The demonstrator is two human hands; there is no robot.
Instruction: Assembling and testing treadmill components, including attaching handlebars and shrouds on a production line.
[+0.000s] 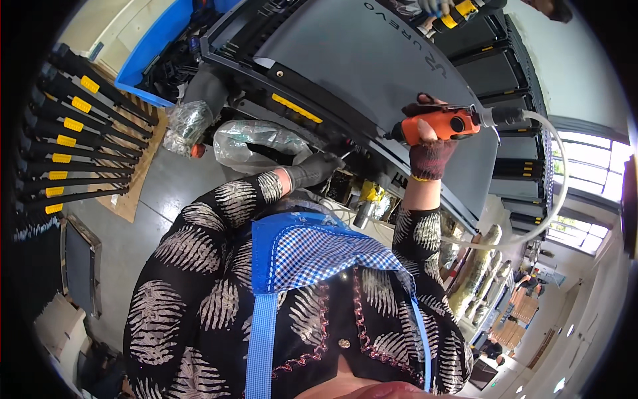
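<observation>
From the head view we look down on a workshop with a grey concrete floor point(166, 193). A large grey treadmill deck point(372, 60) in a black frame slants across the middle. A row of black bars with yellow labels point(73, 133) lies on cardboard at the left, a blue bin point(149, 50) stands above them, and clear plastic bags point(256, 143) sit beside the frame. Stacked black frames point(505, 73) rise at the right, near bright windows point(591, 166). Our right hand point(432, 149), in a dark knit glove, is raised at the deck's lower edge, forearm upright, fingers wrapped tight round an orange power screwdriver point(438, 124). The tool lies level, its tip pointing left against the frame, and a pale hose point(558, 173) loops from its rear. Our left hand point(319, 167), in a grey glove, reaches forward under the frame edge, just beside the bags; it touches the frame, but we cannot tell whether it grips anything. At the top another person's gloved hand point(438, 6) holds a yellow tool.
</observation>
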